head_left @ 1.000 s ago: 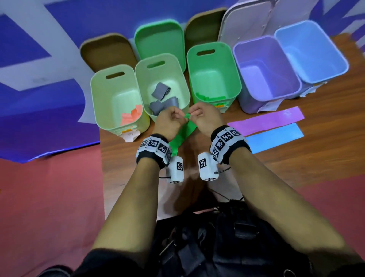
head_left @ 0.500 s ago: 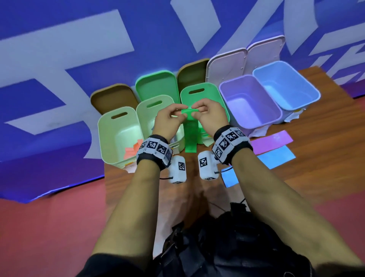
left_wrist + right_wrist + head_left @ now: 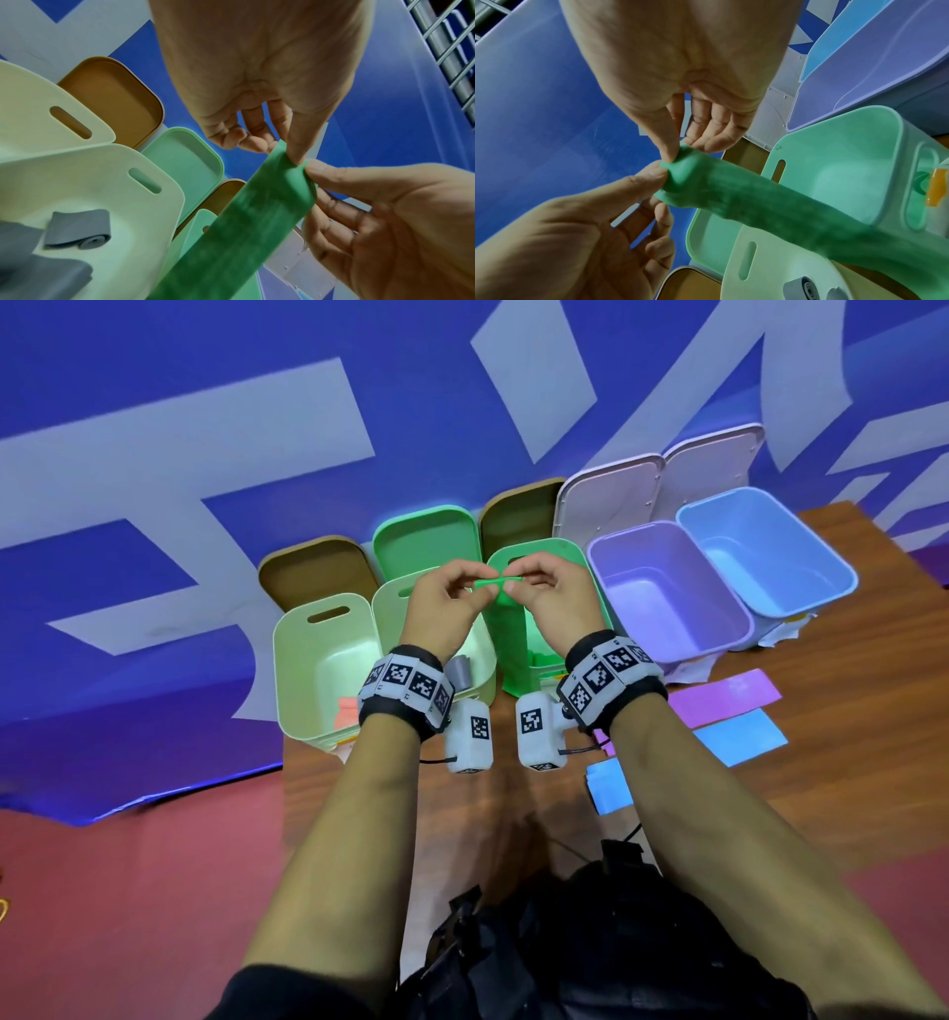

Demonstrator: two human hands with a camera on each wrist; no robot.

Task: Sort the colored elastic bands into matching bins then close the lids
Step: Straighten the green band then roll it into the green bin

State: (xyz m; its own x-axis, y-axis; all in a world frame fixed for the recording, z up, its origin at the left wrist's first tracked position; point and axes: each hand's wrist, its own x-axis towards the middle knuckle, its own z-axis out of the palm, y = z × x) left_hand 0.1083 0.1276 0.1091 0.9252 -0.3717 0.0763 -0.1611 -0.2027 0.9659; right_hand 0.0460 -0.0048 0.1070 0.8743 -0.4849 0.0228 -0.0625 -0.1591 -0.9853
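Observation:
Both hands hold up a green elastic band by its top end, and it hangs down in front of the green bin. My left hand pinches the end with thumb and fingers; my right hand pinches it right beside. In the left wrist view the left thumb presses the band at its upper edge. The right wrist view shows the band's end bunched between the two hands. A purple band and a blue band lie flat on the table at the right.
Left to right stand a pale bin with orange bands, a pale bin holding grey bands, the green bin, a purple bin and a blue bin. Open lids lean behind them. The table's left edge runs under the leftmost bin.
Both hands have lifted the green band from the table up to above the bins, so it now hangs. The head view has tilted up.

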